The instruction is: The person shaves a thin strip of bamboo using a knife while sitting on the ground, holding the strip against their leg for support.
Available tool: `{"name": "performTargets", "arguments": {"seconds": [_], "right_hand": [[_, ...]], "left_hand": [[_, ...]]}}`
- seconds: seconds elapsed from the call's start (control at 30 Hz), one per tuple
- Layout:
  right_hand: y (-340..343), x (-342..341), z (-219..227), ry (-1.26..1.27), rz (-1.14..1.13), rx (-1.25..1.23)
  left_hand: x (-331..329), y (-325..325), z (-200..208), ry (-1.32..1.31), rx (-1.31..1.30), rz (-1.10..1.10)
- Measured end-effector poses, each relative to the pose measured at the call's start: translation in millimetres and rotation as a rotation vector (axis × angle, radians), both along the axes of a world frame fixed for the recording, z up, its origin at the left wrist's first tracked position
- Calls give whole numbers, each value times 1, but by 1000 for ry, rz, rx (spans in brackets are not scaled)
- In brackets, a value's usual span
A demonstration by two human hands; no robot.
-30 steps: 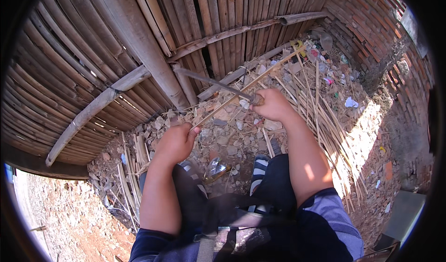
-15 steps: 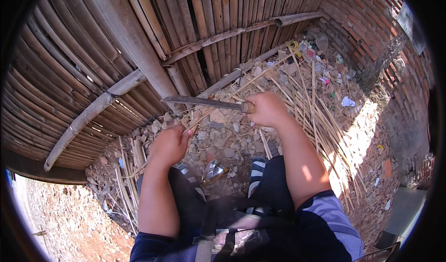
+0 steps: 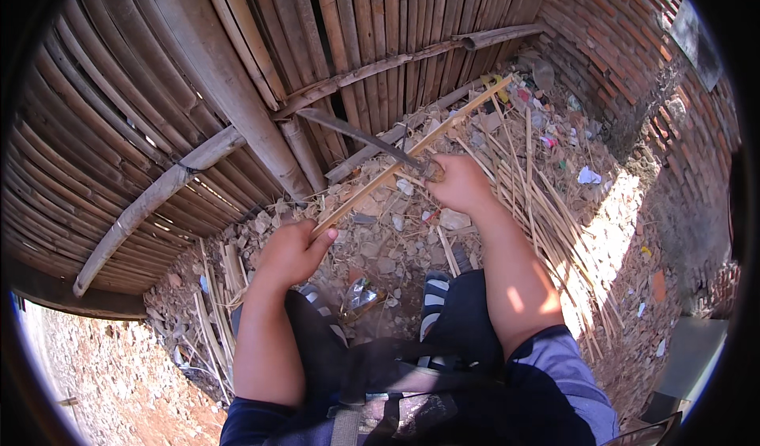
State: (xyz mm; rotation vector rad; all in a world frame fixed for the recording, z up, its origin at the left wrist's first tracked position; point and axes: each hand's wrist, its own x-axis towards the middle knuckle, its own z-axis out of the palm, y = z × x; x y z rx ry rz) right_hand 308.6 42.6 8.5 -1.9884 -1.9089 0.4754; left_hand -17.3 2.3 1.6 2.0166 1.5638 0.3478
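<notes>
— While the head view looks straight down, what do the hands have?

— The left hand (image 3: 291, 250) is closed around the near end of a long bamboo strip (image 3: 412, 151), thumb laid along it. The right hand (image 3: 461, 183) is wrapped tight on the handle of a big knife (image 3: 358, 136), whose dark blade runs up and to the left from the fist.

— Where is the strip compared with the knife?

— It slants from the left hand up past the right hand toward the brick wall (image 3: 633, 42), and the blade crosses it just beside the right fist. Whether the edge is biting into the strip I can't tell.

— How far along does the work look?

— I'd judge partway. A heap of thin pale bamboo slivers (image 3: 546, 201) lies on the ground to the right of the knife, and a smaller bundle (image 3: 218, 288) sits left of the left hand, so plenty seems cut already. The strip in hand looks whole along its length.

— Anything else near the knife?

— Behind it stands a bamboo fence (image 3: 237, 66); below it, rubble (image 3: 380, 248) and the person's striped sandals (image 3: 434, 296).
</notes>
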Motion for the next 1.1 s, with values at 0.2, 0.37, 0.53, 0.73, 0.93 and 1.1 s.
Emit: {"name": "performTargets", "arguments": {"seconds": [0.2, 0.37, 0.53, 0.73, 0.93, 1.1], "right_hand": [[-1, -3, 6, -52, 180, -58], [16, 60, -26, 270, -288, 40], [15, 41, -25, 133, -223, 106], [-1, -9, -5, -129, 245, 73], [8, 16, -5, 86, -117, 46], [15, 53, -25, 136, -377, 199]], "left_hand": [[-14, -2, -2, 12, -45, 15], [-13, 5, 2, -34, -123, -9], [-16, 3, -10, -56, 7, -25], [-11, 2, -5, 15, -90, 19], [-19, 0, 1, -104, -128, 22], [-11, 6, -2, -63, -69, -12]]}}
